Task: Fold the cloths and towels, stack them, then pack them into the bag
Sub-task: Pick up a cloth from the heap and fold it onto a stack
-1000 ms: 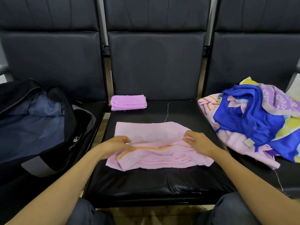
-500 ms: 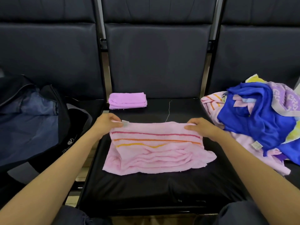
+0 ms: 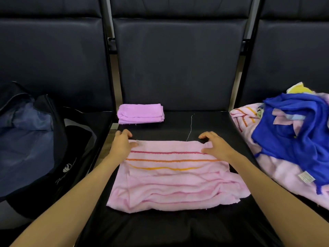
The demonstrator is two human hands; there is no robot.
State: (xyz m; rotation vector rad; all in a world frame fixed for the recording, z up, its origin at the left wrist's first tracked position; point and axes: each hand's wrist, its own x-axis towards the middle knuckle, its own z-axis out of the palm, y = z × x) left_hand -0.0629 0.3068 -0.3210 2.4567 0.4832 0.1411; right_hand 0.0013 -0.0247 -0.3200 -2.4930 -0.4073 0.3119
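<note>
Two hands, left (image 3: 122, 144) and right (image 3: 214, 146), arms outstretched, fingers curled, pinching pink towel's (image 3: 174, 177) far corners

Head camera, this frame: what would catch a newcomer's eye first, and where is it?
The pink striped towel spread on the middle seat, with the left hand and right hand at its far corners. Next, the bright blue cloth heaped on the unfolded pile on the right seat. A folded purple towel sits at the back of the middle seat, and an open dark bag waits on the left.
</note>
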